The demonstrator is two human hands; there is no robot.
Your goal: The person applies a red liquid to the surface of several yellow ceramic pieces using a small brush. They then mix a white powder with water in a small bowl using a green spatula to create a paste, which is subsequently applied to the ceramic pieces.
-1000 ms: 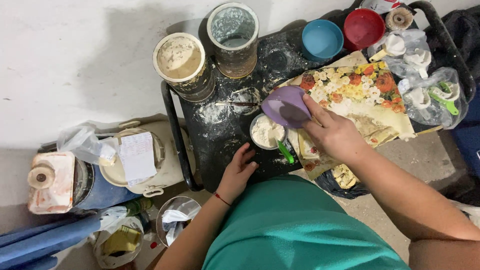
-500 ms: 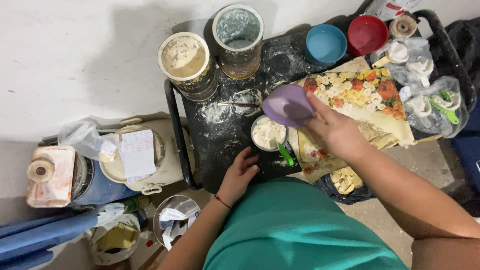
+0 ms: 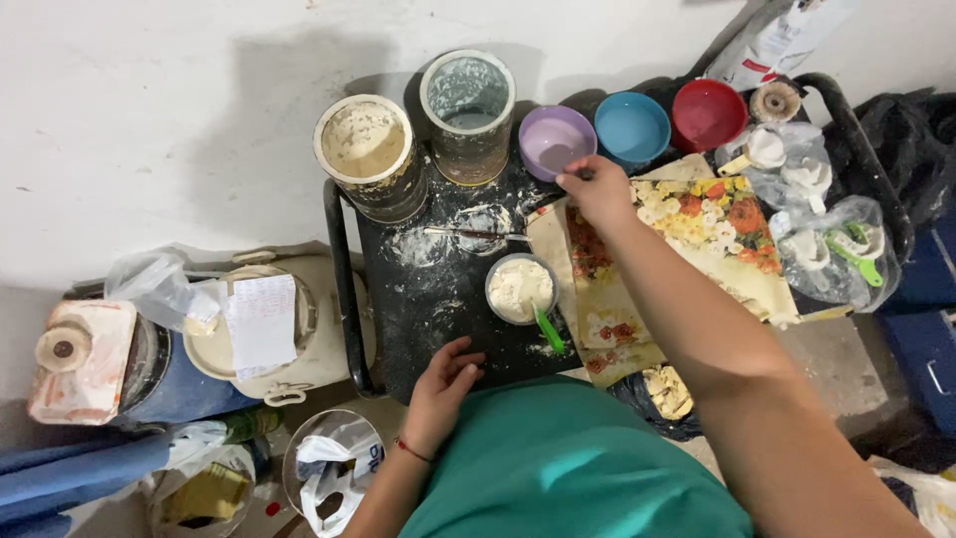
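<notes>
At the far left a worn orange-and-white container [image 3: 80, 361] lies beside a cream lidded bucket [image 3: 264, 329] with a sheet of paper on its lid. Next comes the black, flour-dusted counter [image 3: 428, 289]. The left hand [image 3: 445, 391] rests at its near edge, fingers loosely curled, holding nothing. At the back of the counter stand two open tins, a cream-crusted tin [image 3: 366, 149] and a grey tin [image 3: 467, 100] just beside it. Near the middle sits a small bowl of white powder [image 3: 519, 288] with a green spoon [image 3: 547, 330] leaning at its rim. Further right, a purple bowl [image 3: 554, 140] stands at the back edge, first in a row with a blue bowl [image 3: 631, 127] and a red bowl [image 3: 708, 113]. The right hand [image 3: 597, 189] reaches over a floral cloth [image 3: 712, 234], fingertips pinched at the purple bowl's near rim; whether they grip it or only touch it I cannot tell. At the far right lie clear bags of white scoops [image 3: 817, 214].
</notes>
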